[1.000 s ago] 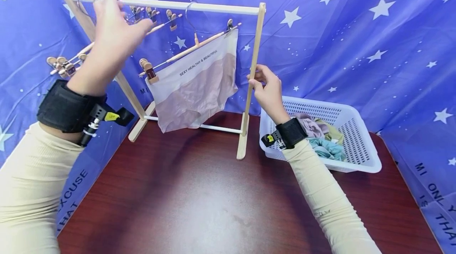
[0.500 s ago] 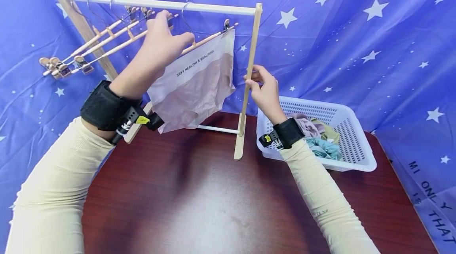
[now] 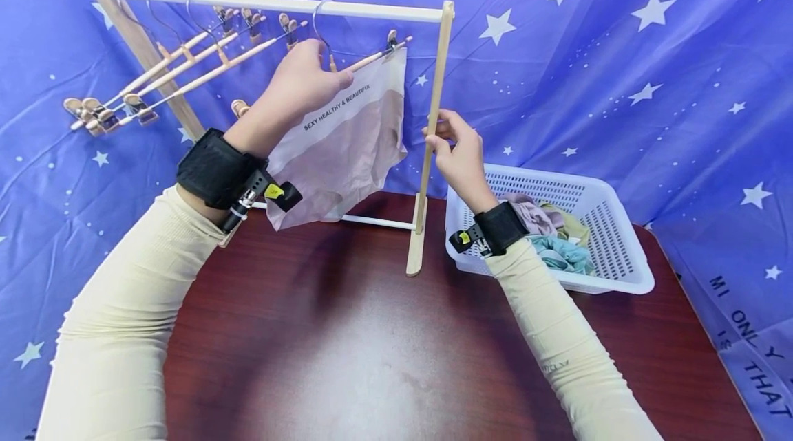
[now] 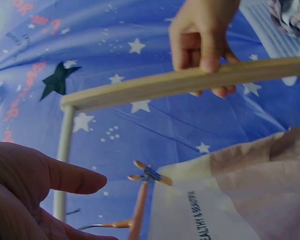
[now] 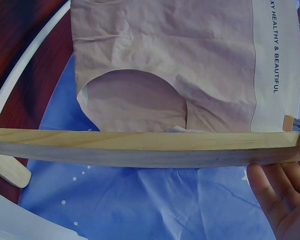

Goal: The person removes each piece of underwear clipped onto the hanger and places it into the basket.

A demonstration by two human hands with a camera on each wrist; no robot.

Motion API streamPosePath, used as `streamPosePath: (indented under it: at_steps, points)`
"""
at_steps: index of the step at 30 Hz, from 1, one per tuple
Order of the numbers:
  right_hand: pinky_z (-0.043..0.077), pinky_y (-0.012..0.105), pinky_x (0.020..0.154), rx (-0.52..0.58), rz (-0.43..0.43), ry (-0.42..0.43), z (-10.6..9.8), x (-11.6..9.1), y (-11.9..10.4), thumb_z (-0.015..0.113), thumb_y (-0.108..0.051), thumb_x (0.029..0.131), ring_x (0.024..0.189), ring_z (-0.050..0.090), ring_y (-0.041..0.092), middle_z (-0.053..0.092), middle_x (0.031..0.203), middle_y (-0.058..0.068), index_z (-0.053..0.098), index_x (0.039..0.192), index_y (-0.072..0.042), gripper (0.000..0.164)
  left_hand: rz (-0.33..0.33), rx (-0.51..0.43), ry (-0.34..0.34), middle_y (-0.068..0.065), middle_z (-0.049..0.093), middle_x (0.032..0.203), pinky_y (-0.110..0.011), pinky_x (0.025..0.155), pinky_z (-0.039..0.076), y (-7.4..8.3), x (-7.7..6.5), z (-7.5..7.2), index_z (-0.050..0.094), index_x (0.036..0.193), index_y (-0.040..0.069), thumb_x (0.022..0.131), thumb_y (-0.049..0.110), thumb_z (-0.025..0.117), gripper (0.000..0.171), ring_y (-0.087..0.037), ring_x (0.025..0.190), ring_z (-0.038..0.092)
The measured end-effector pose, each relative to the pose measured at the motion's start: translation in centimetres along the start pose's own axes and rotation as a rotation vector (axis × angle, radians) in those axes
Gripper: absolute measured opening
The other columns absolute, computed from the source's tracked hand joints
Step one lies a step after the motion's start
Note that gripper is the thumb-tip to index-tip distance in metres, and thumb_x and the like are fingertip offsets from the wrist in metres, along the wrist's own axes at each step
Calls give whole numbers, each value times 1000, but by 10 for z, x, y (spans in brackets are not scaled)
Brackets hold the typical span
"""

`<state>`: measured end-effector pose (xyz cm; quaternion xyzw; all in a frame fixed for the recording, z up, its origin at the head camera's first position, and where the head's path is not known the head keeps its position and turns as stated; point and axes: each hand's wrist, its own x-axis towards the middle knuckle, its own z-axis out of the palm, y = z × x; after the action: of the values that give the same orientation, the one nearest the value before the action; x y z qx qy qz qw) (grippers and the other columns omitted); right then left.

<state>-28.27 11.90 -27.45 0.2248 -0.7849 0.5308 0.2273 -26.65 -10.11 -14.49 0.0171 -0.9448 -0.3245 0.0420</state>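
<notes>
Pale pink underwear [image 3: 353, 145] with a white printed waistband hangs from a clip hanger [image 3: 368, 61] on a wooden rack's top bar [image 3: 372, 11]. My left hand [image 3: 300, 80] is at the middle of this hanger, near the base of its hook, and covers part of its rod. In the left wrist view that hand's thumb [image 4: 77, 177] is extended and apart from the fingers, beside the hook's stem. My right hand [image 3: 461, 155] pinches the rack's right upright [image 3: 438, 76] between thumb and fingers. One clip [image 4: 150, 172] grips the waistband's far corner.
Several bare clip hangers [image 3: 186, 59] hang at the rack's left end. A white perforated basket [image 3: 619, 248] with crumpled mauve, olive and teal cloths stands right of the rack. Beneath lies a dark red table [image 3: 372, 331]; a blue starry curtain [image 3: 557, 83] is behind.
My left hand has moved right and slightly down, from the bare hangers at the rack's left end to the hanger with the underwear. My right hand still holds the upright.
</notes>
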Motion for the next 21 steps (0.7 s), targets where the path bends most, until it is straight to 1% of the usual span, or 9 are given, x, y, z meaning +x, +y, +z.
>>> streamPosePath:
  at_steps: [2,3,5,7,10,12,17,19,21]
  points:
    - [54,36,78,-4,1,-1,0,0,0,57,7,88,88,66,31,67,96,24,58,115,5,28,14,33,14,-4,45,98,-28,79,40,-2,4,3,49,107,9,92,33,54,29,-19,93,46]
    - [54,36,77,-7,1,-2,0,0,0,57,6,88,88,66,31,67,96,24,58,115,5,28,20,44,18,-2,42,91,-29,74,38,-3,5,4,48,97,10,92,33,54,24,-18,87,45]
    - [54,37,77,-11,0,-3,-1,0,0,57,6,88,87,66,31,67,96,23,58,115,5,28,29,58,21,0,40,81,-28,66,36,-5,8,5,44,84,13,91,32,54,23,-17,77,44]
    - [54,37,77,-14,-2,-3,-1,0,0,58,6,88,87,66,31,67,96,23,58,115,4,28,40,63,21,1,40,73,-28,61,34,-7,9,6,44,77,13,91,30,54,24,-16,70,42]
    - [54,37,77,-11,-2,1,0,0,0,57,7,87,87,66,31,67,96,23,59,115,4,28,51,71,19,3,37,66,-27,59,33,-11,11,7,44,74,13,92,31,53,26,-15,66,41]
    - [54,36,77,-12,-4,1,0,1,0,57,7,88,87,66,31,67,96,23,59,115,4,28,60,78,33,3,38,65,-26,59,33,-12,12,7,46,74,13,93,32,53,27,-15,66,43]
    - [54,36,76,-22,-4,1,-1,1,0,57,6,88,87,66,30,67,96,22,59,116,4,28,87,115,99,0,57,73,-25,62,36,-16,11,10,62,84,10,94,35,51,29,-15,73,52]
    - [54,37,77,-24,-1,2,0,1,1,57,6,88,87,66,30,67,96,22,59,116,4,28,97,125,120,-1,61,77,-25,63,36,-17,11,11,67,88,8,94,34,51,31,-15,74,53]
    - [54,37,77,-24,2,5,0,1,1,57,7,88,87,66,30,67,96,22,59,116,4,28,106,129,134,-2,61,76,-26,63,35,-19,11,12,70,89,8,95,32,50,31,-16,74,53]
